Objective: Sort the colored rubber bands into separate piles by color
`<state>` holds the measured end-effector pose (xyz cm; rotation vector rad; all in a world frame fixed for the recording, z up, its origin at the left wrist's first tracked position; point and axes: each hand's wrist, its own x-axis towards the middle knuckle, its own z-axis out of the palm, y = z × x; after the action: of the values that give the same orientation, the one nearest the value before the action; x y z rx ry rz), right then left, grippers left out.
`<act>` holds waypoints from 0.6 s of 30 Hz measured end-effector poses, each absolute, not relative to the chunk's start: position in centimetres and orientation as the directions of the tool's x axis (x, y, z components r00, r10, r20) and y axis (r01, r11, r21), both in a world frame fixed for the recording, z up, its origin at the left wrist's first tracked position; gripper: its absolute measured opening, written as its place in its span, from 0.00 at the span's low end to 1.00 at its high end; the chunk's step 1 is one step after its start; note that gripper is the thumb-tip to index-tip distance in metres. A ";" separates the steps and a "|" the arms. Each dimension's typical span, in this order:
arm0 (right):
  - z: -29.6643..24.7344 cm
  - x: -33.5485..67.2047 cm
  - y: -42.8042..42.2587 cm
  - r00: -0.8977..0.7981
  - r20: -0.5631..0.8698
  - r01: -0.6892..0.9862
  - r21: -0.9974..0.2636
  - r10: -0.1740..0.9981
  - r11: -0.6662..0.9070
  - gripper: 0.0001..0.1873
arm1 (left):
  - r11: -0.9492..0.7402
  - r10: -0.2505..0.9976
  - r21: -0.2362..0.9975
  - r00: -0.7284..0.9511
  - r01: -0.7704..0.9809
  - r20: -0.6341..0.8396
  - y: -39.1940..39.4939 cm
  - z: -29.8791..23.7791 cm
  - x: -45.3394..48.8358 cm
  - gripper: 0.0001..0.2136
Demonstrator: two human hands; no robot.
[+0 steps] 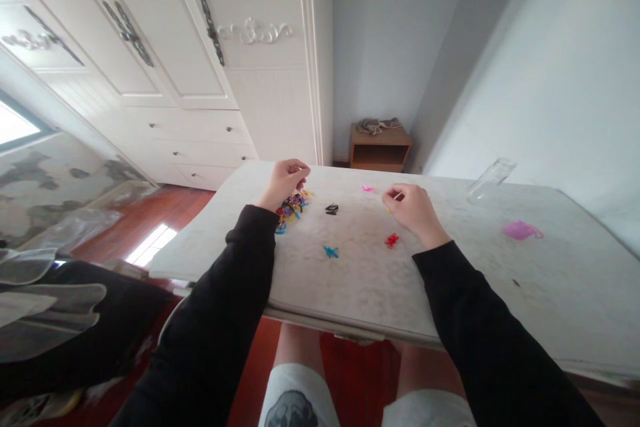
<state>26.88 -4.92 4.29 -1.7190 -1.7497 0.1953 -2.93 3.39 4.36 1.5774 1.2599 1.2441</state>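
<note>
A white table lies in front of me. My left hand is curled, fingertips pinched over a heap of small coloured rubber bands. My right hand is closed in a pinch on a tiny reddish band near its fingertips. Between the hands lie sorted little groups: black bands, pink bands, blue bands and red bands, the red ones just beside my right wrist.
A clear plastic jar lies on its side at the table's far right, a pink lid nearer. White wardrobe behind left, a small wooden stand in the corner. Bags and dark cloth lie at my left.
</note>
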 end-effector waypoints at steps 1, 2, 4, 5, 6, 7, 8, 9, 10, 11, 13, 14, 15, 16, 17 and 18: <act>4.3 26.9 -4.9 0.087 0.349 0.822 -0.554 0.933 0.131 0.09 | -0.218 0.973 0.938 -0.016 0.270 0.231 3.9 4.1 -3.5 0.07; 4.3 26.9 -4.9 0.084 0.350 0.811 -0.567 0.933 0.140 0.09 | -0.204 0.973 0.929 -0.038 0.309 0.226 4.3 3.8 -3.9 0.06; 4.2 26.9 -4.9 0.076 0.354 0.793 -0.589 0.932 0.159 0.10 | -0.188 0.976 0.898 -0.026 0.398 0.216 4.8 3.3 -4.5 0.05; 4.2 26.9 -5.0 0.074 0.355 0.785 -0.597 0.932 0.165 0.10 | -0.193 0.976 0.876 -0.007 0.442 0.218 4.8 3.1 -4.7 0.05; 4.2 26.9 -5.0 0.075 0.356 0.779 -0.604 0.932 0.168 0.10 | -0.204 0.975 0.850 0.019 0.485 0.223 4.9 2.8 -4.9 0.05; 4.2 26.9 -5.0 0.076 0.356 0.774 -0.610 0.931 0.170 0.10 | -0.219 0.972 0.821 0.048 0.528 0.229 4.9 2.6 -5.0 0.05; 4.2 26.8 -5.0 0.077 0.358 0.770 -0.614 0.931 0.173 0.10 | -0.234 0.970 0.790 0.079 0.567 0.230 4.9 2.5 -5.1 0.06; 4.3 26.8 -5.1 0.078 0.359 0.767 -0.618 0.930 0.174 0.10 | -0.246 0.968 0.760 0.108 0.602 0.227 4.9 2.3 -5.2 0.06; 4.3 26.8 -5.1 0.080 0.361 0.765 -0.620 0.929 0.175 0.10 | -0.251 0.967 0.734 0.129 0.631 0.220 5.0 2.1 -5.4 0.07; 4.3 26.8 -5.2 0.083 0.363 0.763 -0.622 0.928 0.175 0.10 | -0.249 0.968 0.716 0.137 0.653 0.211 5.1 1.9 -5.5 0.08; 4.4 26.7 -5.2 0.086 0.362 0.761 -0.625 0.928 0.173 0.10 | -0.239 0.970 0.697 0.130 0.676 0.205 5.3 1.7 -5.7 0.09; 4.4 26.7 -5.2 0.085 0.360 0.761 -0.625 0.929 0.172 0.10 | -0.238 0.970 0.692 0.128 0.681 0.207 5.3 1.6 -5.7 0.09; 4.5 26.7 -5.2 0.083 0.356 0.762 -0.624 0.931 0.171 0.10 | -0.241 0.969 0.690 0.131 0.683 0.209 5.3 1.6 -5.8 0.09; 4.5 26.7 -5.2 0.079 0.353 0.764 -0.622 0.932 0.171 0.10 | -0.248 0.968 0.688 0.142 0.682 0.208 5.3 1.6 -5.8 0.08; 4.4 26.7 -5.2 0.076 0.349 0.765 -0.621 0.934 0.170 0.10 | -0.256 0.966 0.688 0.157 0.679 0.204 5.3 1.6 -5.8 0.07; 4.4 26.7 -5.2 0.075 0.346 0.766 -0.621 0.935 0.169 0.09 | -0.261 0.965 0.689 0.171 0.676 0.198 5.2 1.7 -5.7 0.07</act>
<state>26.65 -5.21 4.43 -1.6297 -1.7221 0.2966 -5.74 5.17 1.70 2.0072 1.5468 0.8614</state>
